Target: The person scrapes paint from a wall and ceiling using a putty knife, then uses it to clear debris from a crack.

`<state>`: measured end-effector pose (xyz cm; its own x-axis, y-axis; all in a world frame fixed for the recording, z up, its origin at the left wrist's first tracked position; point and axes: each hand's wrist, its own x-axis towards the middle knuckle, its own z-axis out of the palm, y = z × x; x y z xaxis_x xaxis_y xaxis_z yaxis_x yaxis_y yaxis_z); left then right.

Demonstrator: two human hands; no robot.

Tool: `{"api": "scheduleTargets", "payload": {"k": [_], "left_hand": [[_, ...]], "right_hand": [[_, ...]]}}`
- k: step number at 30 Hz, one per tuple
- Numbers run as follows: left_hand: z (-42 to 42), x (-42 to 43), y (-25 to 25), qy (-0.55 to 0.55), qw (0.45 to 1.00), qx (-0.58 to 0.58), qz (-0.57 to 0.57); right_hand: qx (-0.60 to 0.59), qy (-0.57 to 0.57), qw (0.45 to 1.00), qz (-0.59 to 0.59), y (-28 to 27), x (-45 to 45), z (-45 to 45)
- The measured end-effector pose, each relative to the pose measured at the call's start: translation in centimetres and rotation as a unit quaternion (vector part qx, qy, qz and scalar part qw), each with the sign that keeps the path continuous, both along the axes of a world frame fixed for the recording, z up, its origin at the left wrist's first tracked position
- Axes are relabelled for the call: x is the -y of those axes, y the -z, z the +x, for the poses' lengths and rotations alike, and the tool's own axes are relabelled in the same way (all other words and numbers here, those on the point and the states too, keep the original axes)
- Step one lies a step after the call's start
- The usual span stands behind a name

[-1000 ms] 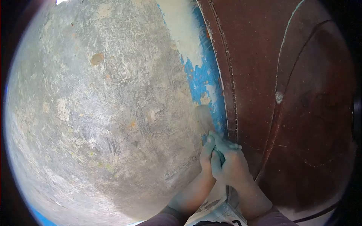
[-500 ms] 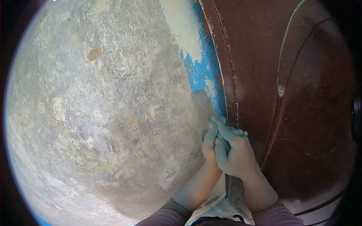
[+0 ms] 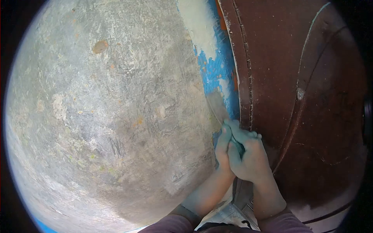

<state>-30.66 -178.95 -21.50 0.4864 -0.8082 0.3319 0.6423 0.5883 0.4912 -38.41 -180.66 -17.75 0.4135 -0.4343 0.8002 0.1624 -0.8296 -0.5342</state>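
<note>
Both hands are wrapped together around the handle of a scraper, and its handle is mostly hidden by the fingers. The flat grey scraper blade [image 3: 218,106] points up the wall and lies against it at the blue painted strip [image 3: 217,72]. My left hand [image 3: 223,150] is closed on the left side of the handle. Over it from the right, my right hand [image 3: 249,155] is clasped, its thumb beside the left hand. Pale patches of coating show on the blue strip above the blade.
A large grey, scraped wall [image 3: 124,128] fills the left, with a small brown pit [image 3: 100,46] in it. Close on the right stands a dark brown panel [image 3: 279,58] with a studded edge. Pale flooring [image 3: 227,215] shows below between my forearms.
The view has shifted slightly, so the strip and panel appear farther right. Both clasped hands and the scraper also sit a little farther right in view. The grip is the same.
</note>
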Motion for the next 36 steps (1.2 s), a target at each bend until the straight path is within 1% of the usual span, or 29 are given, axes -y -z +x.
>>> {"api": "scheduleTargets", "payload": {"k": [1, 2, 4, 8, 10, 11, 13, 17, 19, 20, 22, 23, 25, 26, 28, 29, 31, 32, 34, 36], "left_hand": [[0.1, 0.3, -0.4, 0.012, 1.0, -0.014, -0.011], [-0.1, 0.2, -0.5, 0.015, 1.0, -0.014, -0.009], [-0.3, 0.0, -0.8, -0.001, 1.0, -0.002, -0.002], [-0.4, -0.1, 0.5, -0.032, 0.999, 0.004, 0.024], [0.4, 0.6, -0.3, -0.001, 0.998, 0.033, -0.046], [0.4, 0.4, -0.6, 0.001, 0.999, 0.032, -0.044], [0.0, -0.1, -1.2, 0.051, 0.998, 0.023, -0.026], [-0.4, -0.2, -0.3, 0.008, 1.0, -0.009, -0.011], [0.4, 0.3, -1.1, 0.047, 0.998, 0.012, -0.037], [0.2, 0.2, -1.4, 0.049, 0.998, 0.011, -0.035], [-0.5, -0.3, -1.9, 0.016, 0.999, 0.049, -0.017], [-0.6, -0.5, -1.4, 0.016, 0.998, 0.052, -0.017], [-1.0, -0.9, -0.4, -0.016, 1.0, 0.016, 0.001], [-0.8, -1.0, -0.4, -0.018, 1.0, 0.017, -0.001], [-0.8, -1.0, -0.7, 0.019, 0.998, 0.045, -0.046], [-0.8, -0.6, -0.7, 0.02, 0.998, 0.043, -0.042], [-0.9, 0.2, -0.3, -0.024, 0.999, 0.037, -0.029], [-1.1, -0.1, -0.1, -0.025, 0.999, 0.035, -0.027], [-1.3, -0.5, 0.1, -0.07, 0.996, 0.046, 0.013], [-0.1, -0.8, 0.3, -0.051, 0.996, 0.071, 0.001]], "right_hand": [[-0.026, 0.03, 0.999, 0.007, -0.4, 0.0, 0.1], [-0.026, 0.032, 0.999, 0.009, -0.3, 0.1, -0.1], [-0.017, 0.002, 1.0, 0.007, -0.2, 0.5, -0.5], [0.021, -0.011, 1.0, -0.02, 0.3, 0.3, -0.7], [-0.081, 0.012, 0.996, 0.037, -0.9, 0.4, -0.2], [-0.081, 0.014, 0.996, 0.039, -0.7, 0.5, -0.3], [-0.01, -0.007, 1.0, 0.002, -0.3, 0.9, -0.3], [0.017, -0.015, 1.0, -0.014, -0.5, 0.1, -0.9], [-0.048, 0.01, 0.999, 0.013, -0.9, 0.6, -0.2], [-0.048, 0.012, 0.999, 0.016, -1.0, 0.8, -0.4], [-0.041, -0.02, 0.999, 0.025, -1.1, 0.8, -0.9], [-0.038, -0.02, 0.999, 0.025, -0.9, 0.5, -1.3], [-0.009, -0.028, 1.0, 0.004, -0.7, -0.4, -2.2], [-0.008, -0.031, 1.0, 0.002, -1.0, -0.6, -2.3], [-0.078, -0.033, 0.995, 0.058, -1.8, -0.5, -2.5], [-0.079, -0.033, 0.994, 0.062, -1.7, -0.2, -2.6], [-0.045, -0.057, 0.996, 0.055, -0.9, 0.5, -2.6], [-0.046, -0.057, 0.996, 0.057, -0.3, 0.5, -2.4], [0.026, -0.02, 0.999, -0.032, 0.7, 0.2, -1.8], [0.014, -0.029, 0.999, -0.015, 0.4, -0.2, -1.2]]}}
